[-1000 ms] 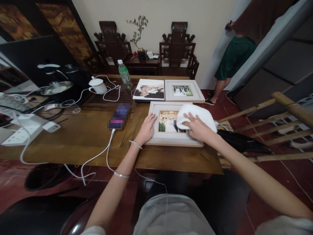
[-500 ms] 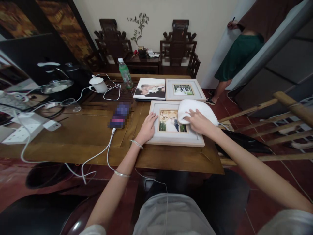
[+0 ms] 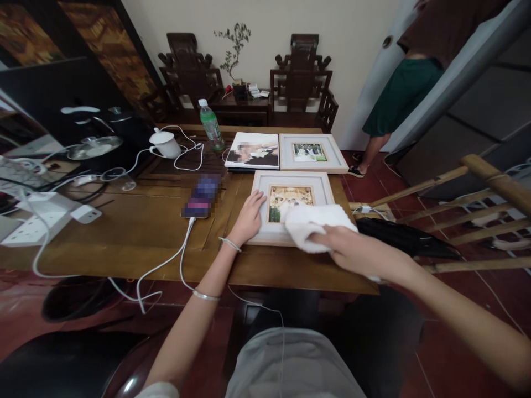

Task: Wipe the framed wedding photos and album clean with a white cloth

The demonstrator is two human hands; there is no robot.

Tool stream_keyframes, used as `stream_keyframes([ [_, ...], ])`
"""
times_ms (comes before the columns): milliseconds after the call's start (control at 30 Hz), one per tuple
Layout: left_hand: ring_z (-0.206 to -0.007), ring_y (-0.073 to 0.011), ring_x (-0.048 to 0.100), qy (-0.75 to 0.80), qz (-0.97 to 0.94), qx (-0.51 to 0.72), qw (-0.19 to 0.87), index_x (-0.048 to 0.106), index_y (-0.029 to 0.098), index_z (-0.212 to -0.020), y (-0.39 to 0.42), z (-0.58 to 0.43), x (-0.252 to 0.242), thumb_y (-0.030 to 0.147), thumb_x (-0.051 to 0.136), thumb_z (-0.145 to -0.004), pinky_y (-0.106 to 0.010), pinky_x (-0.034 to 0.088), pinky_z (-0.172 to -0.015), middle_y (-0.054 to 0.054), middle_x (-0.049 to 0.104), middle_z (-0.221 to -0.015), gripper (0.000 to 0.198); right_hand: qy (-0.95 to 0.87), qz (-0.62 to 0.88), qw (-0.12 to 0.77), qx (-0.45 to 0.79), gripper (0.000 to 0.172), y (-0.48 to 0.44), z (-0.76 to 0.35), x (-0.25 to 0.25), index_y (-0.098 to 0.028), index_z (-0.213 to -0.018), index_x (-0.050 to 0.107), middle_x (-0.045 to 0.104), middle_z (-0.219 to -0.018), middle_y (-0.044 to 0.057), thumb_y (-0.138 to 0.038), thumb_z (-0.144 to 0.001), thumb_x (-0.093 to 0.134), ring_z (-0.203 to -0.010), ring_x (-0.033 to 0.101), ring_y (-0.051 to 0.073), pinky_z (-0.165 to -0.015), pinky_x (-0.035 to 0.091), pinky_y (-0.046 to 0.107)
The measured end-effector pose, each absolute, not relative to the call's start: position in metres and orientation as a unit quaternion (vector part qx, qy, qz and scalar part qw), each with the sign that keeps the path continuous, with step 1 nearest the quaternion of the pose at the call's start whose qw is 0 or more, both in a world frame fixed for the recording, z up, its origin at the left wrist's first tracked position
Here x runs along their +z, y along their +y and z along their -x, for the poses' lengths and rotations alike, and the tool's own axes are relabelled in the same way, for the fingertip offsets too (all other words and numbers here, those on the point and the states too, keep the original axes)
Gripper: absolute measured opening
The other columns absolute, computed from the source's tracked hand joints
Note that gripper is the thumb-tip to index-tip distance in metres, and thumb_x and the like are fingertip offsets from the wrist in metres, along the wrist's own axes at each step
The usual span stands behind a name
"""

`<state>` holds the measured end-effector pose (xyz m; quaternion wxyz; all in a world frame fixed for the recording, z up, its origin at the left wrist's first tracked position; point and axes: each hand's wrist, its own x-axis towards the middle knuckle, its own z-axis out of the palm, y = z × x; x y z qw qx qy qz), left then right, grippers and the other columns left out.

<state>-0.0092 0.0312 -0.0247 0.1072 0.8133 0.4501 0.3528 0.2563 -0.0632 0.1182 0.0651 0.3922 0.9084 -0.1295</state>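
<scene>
A light wooden picture frame with a photo in its middle lies flat near the front edge of the wooden table. My left hand rests on its left side, fingers stretched forward over the rim. In my right hand is a white cloth, bunched and laid across the lower right of the frame. It covers part of the photo and the frame's near right corner. Behind lie a second picture frame and, beside it, a white-edged photo panel.
Left of the frame lies a phone on a white cable. Farther left are a lidded white cup, a green-labelled bottle and a power strip. A bamboo rack stands right; a person stands behind.
My right hand has drawn the cloth from the frame's upper right down toward its near edge. My left hand stays in place. The person at the back has shifted an arm.
</scene>
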Motion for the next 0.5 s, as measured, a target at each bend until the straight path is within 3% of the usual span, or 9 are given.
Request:
stream_keyframes([
  [67, -0.137, -0.0253, 0.031, 0.453, -0.812, 0.351, 0.108, 0.051, 0.011, -0.126, 0.031, 0.009, -0.025, 0.001, 0.037, -0.075, -0.049, 0.027, -0.114, -0.014, 0.047, -0.138, 0.054, 0.91, -0.41, -0.004, -0.058, 0.062, -0.036, -0.262, 0.116, -0.017, -0.125, 0.052, 0.053, -0.129, 0.015, 0.006, -0.069, 0.038, -0.114, 0.054, 0.028, -0.092, 0.045, 0.042],
  [167, -0.137, -0.0253, 0.031, 0.455, -0.811, 0.353, 0.109, 0.051, 0.01, -0.126, 0.031, 0.009, -0.025, 0.001, 0.037, -0.075, -0.049, 0.026, -0.114, -0.013, 0.047, -0.138, 0.054, 0.891, -0.435, -0.105, 0.078, 0.056, 0.012, -0.27, 0.112, -0.019, -0.119, 0.056, 0.03, -0.15, 0.009, 0.007, -0.074, 0.034, -0.135, 0.029, 0.033, -0.102, 0.033, 0.057],
  [267, -0.137, -0.0255, 0.031, 0.455, -0.81, 0.353, 0.109, 0.051, 0.012, -0.125, 0.032, 0.009, -0.025, 0.001, 0.037, -0.075, -0.05, 0.027, -0.114, -0.013, 0.047, -0.138, 0.054, 0.879, -0.438, -0.109, 0.153, 0.05, 0.052, -0.27, 0.098, -0.02, -0.111, 0.061, 0.018, -0.155, 0.002, 0.005, -0.079, 0.033, -0.141, 0.01, 0.034, -0.105, 0.022, 0.064],
  [500, -0.137, -0.0256, 0.031, 0.454, -0.809, 0.356, 0.115, 0.052, 0.014, -0.126, 0.032, 0.009, -0.025, 0.002, 0.038, -0.075, -0.051, 0.027, -0.114, -0.012, 0.048, -0.138, 0.054, 0.892, -0.436, 0.019, 0.117, 0.054, 0.086, -0.252, 0.047, -0.017, -0.119, 0.06, 0.024, -0.154, 0.008, 0.005, -0.073, 0.043, -0.138, 0.019, 0.038, -0.103, 0.027, 0.063],
])
